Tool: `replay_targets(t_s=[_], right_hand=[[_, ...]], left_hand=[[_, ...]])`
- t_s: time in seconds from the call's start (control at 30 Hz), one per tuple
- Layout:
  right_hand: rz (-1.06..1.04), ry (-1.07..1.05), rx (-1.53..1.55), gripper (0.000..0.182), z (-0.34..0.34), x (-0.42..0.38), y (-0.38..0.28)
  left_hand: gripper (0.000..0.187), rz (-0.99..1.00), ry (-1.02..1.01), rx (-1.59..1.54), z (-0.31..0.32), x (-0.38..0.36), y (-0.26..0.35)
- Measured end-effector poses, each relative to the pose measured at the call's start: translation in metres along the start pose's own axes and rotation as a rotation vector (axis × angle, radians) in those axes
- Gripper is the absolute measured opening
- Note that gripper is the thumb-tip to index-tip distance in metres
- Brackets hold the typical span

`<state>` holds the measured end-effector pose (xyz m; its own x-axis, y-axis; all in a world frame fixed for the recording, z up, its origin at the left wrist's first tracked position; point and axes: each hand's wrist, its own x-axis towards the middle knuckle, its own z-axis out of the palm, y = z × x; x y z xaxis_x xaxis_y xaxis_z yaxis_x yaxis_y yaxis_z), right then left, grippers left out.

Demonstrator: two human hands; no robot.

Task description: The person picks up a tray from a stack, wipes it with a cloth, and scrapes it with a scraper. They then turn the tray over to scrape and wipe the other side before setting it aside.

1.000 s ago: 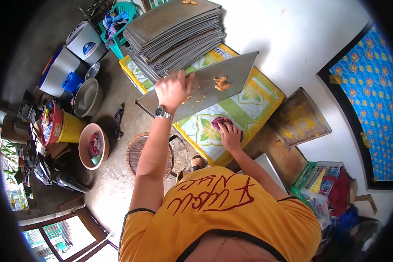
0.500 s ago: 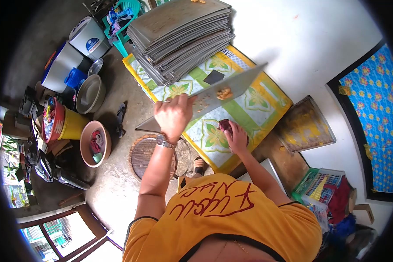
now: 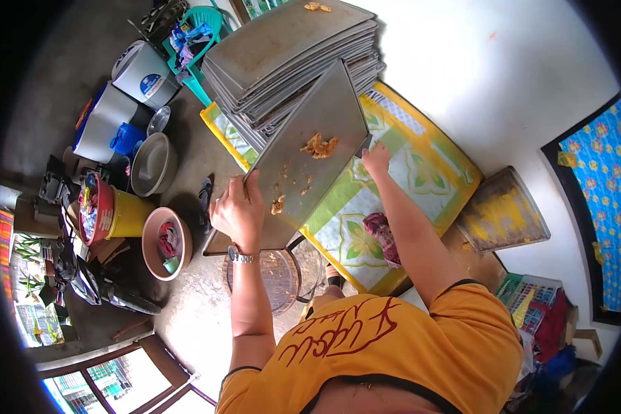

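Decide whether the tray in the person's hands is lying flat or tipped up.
Tipped up. The tray slants off the table: the left hand grips its lower edge, the right hand its side, crumbs clinging.

The metal tray (image 3: 303, 165) has swung round: its long side, which lay toward two o'clock a second ago, now points toward twelve, with the far end up against the tray stack (image 3: 290, 55). The left hand (image 3: 239, 214) has slid to the tray's near left edge. The right hand (image 3: 376, 160) has left the dark red cloth (image 3: 383, 234) (it now lies alone) and touches the tray's right edge.
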<state>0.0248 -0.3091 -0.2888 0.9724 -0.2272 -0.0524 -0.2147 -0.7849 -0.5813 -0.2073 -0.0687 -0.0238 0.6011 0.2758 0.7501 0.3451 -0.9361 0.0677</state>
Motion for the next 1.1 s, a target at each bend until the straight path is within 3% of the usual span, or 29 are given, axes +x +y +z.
replay_targets(t_s=[0.13,0.23,0.63,0.93,1.1], right_hand=[[0.240,-0.103,-0.085,0.085,-0.017,0.002,-0.055],[0.299,-0.156,-0.140,0.097,-0.003,0.015,-0.056],[0.344,-0.251,-0.136,0.087,-0.011,0.033,-0.023],[0.410,-0.198,-0.199,0.099,-0.022,0.010,-0.041],[0.415,-0.221,-0.156,0.093,-0.024,0.014,-0.024]], left_hand=[[0.034,-0.031,-0.015,0.008,0.005,-0.001,-0.004],[0.034,-0.055,-0.036,0.014,0.005,0.002,-0.007],[0.036,0.000,-0.009,0.001,0.007,0.006,-0.005],[0.036,-0.017,-0.031,0.022,-0.004,-0.004,-0.008],[0.032,-0.031,-0.014,0.004,-0.008,-0.006,-0.017]])
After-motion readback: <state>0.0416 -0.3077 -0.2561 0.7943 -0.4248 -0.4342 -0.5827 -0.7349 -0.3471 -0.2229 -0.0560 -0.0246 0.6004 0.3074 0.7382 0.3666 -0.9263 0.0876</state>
